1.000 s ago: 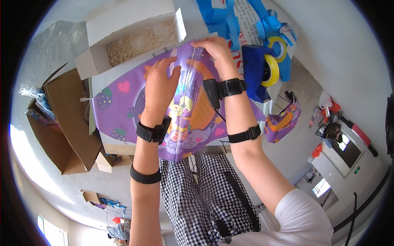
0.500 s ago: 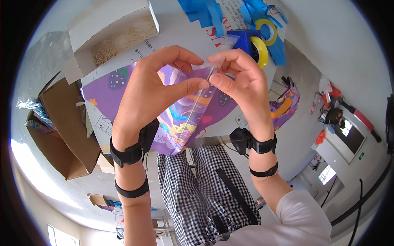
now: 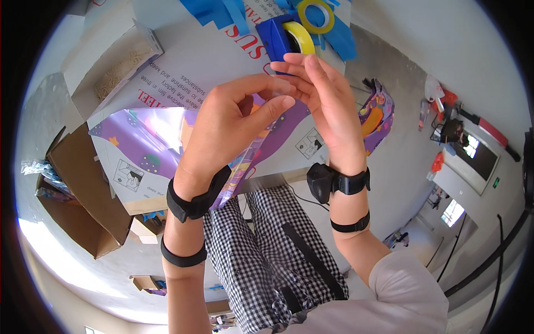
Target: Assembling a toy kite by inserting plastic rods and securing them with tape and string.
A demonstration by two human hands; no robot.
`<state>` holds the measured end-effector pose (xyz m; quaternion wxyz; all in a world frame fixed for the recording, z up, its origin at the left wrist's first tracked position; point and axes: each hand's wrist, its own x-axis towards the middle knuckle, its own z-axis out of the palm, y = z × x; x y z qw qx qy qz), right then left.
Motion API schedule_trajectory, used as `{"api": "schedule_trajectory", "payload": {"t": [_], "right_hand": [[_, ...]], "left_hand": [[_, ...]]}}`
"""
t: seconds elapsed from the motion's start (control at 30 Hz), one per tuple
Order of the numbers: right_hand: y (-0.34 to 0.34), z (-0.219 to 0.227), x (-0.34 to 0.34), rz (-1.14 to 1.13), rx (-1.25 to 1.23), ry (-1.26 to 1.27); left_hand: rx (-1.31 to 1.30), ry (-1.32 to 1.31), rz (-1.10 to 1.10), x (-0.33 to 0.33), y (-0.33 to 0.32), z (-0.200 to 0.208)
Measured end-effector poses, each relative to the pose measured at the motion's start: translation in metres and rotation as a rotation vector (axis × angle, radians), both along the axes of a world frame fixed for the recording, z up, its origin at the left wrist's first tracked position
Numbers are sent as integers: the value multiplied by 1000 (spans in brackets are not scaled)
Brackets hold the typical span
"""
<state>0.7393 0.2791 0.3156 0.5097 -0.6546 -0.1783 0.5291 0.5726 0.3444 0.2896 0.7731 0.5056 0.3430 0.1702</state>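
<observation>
My left hand point(image 3: 231, 114) is curled above the table, thumb and index finger brought close together at the upper end of a glossy purple printed film point(image 3: 153, 145). A narrow folded part of the film runs down from this hand past the table's near edge. Something clear shows faintly by the index finger; I cannot make it out. Just right of those fingertips is my right hand point(image 3: 334, 106), palm turned inward, its fingers stretched out and apart. Beyond it stands a blue tape dispenser point(image 3: 272, 39) with a yellow-edged tape roll point(image 3: 300, 38).
At the far left of the table is a white box point(image 3: 119, 69) of small wooden sticks. Another tape roll point(image 3: 328, 25) lies on blue film strips point(image 3: 339, 44). A brown carton point(image 3: 92, 195) stands left of the table, and a purple printed item point(image 3: 378, 117) hangs at its right.
My right hand has come away from the film's upper end and opened. The thin stick seen along the fold is now hidden. The view has shifted, moving the table leftward in it.
</observation>
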Motion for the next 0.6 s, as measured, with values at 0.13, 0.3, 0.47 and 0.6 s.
{"api": "schedule_trajectory", "payload": {"t": [0.13,0.3,0.47,0.6], "right_hand": [[-18,5,23,157,-150,139],[-39,-2,36,86,-29,282],[-52,-7,52,-46,25,182],[-58,-14,55,-102,20,-227]], "left_hand": [[127,49,-75,12,-13,4],[110,46,-243,19,-20,9],[171,56,-277,32,-28,-2],[90,150,-259,48,-34,-21]]}}
